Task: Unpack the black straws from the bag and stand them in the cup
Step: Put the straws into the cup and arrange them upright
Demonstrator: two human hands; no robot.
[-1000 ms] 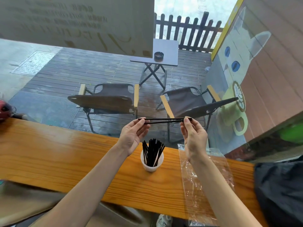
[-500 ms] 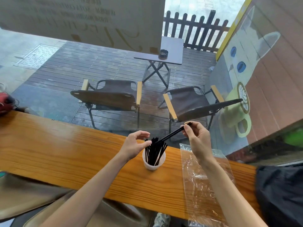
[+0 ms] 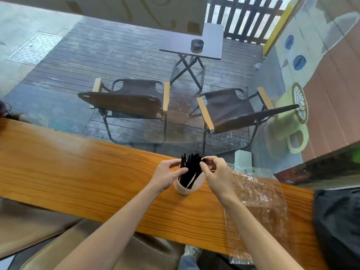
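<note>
— Straws (image 3: 190, 171) are standing in the cup (image 3: 188, 185) now; you're no longer stretching them level between your hands.

— And your right hand (image 3: 215, 175) is pinching their tops, left hand (image 3: 167, 175) touching them; the bag (image 3: 257, 199) is lying emptied beside.

No text, label, brand or number can be read anywhere here.

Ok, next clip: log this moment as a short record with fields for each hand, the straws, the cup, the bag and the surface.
left hand: fingers touching the straw bundle's left side
right hand: pinching the straw tops
thin black straws: bunched, standing in the cup
small pale round cup: upright between the hands
clear crinkled plastic bag: flat, right of cup
long orange wooden counter: holds cup and bag
</note>
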